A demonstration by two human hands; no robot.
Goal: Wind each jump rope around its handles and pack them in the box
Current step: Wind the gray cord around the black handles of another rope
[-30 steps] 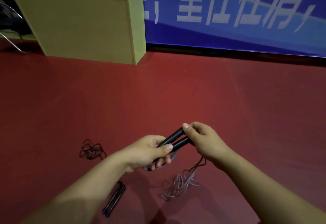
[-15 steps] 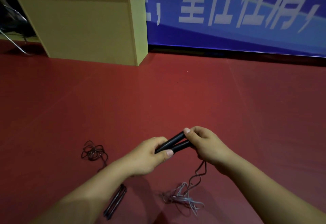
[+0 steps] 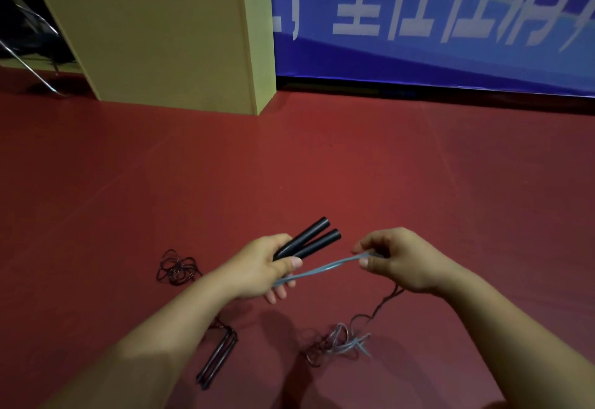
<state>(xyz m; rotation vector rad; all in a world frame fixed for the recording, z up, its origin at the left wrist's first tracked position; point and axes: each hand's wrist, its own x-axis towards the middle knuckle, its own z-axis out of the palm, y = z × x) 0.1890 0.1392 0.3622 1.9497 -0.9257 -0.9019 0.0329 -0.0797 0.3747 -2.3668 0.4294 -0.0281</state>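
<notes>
My left hand point(image 3: 262, 267) grips two black jump rope handles point(image 3: 310, 239) side by side, their free ends pointing up and to the right. My right hand point(image 3: 394, 257) pinches the pale blue-grey rope point(image 3: 322, 269), which runs taut from the left hand to the right fingers. The rest of that rope hangs from the right hand and lies in a loose heap point(image 3: 341, 342) on the red floor. A second jump rope lies lower left: its dark handles point(image 3: 217, 358) are on the floor under my left forearm and its cord is bunched in a tangle point(image 3: 176, 267).
A tall yellowish wooden box point(image 3: 167, 44) stands on the floor at the back left. A blue banner point(image 3: 418, 15) with white characters covers the back wall. Metal chair legs point(image 3: 29, 64) show at the far left. Red floor point(image 3: 354, 164) stretches between me and the box.
My right hand has let go of the handles' ends and moved right, now pinching the rope and pulling it taut. My left hand keeps both handles.
</notes>
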